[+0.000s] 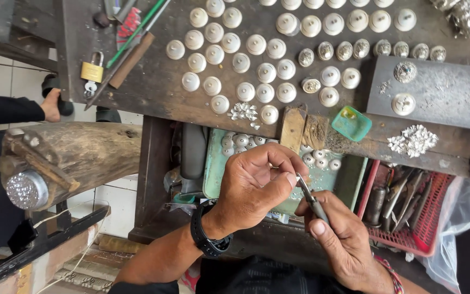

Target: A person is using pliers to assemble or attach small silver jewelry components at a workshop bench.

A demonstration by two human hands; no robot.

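Head view: left hand (pixel 254 185) pinching tiny piece, right hand (pixel 339 234) gripping pliers (pixel 311 200); many white discs (pixel 240 62) finished on surface (pixel 153 81), some left in tray (pixel 216 163).

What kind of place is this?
Probably a small metal craft workshop: a worn workbench covered in rows of white round domes, a red basket of tools, and tweezers in the right hand.

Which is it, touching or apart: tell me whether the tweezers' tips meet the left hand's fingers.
Touching. In the head view the tweezers, held by the right hand, end right at the pinched fingertips of the left hand, with no gap visible.
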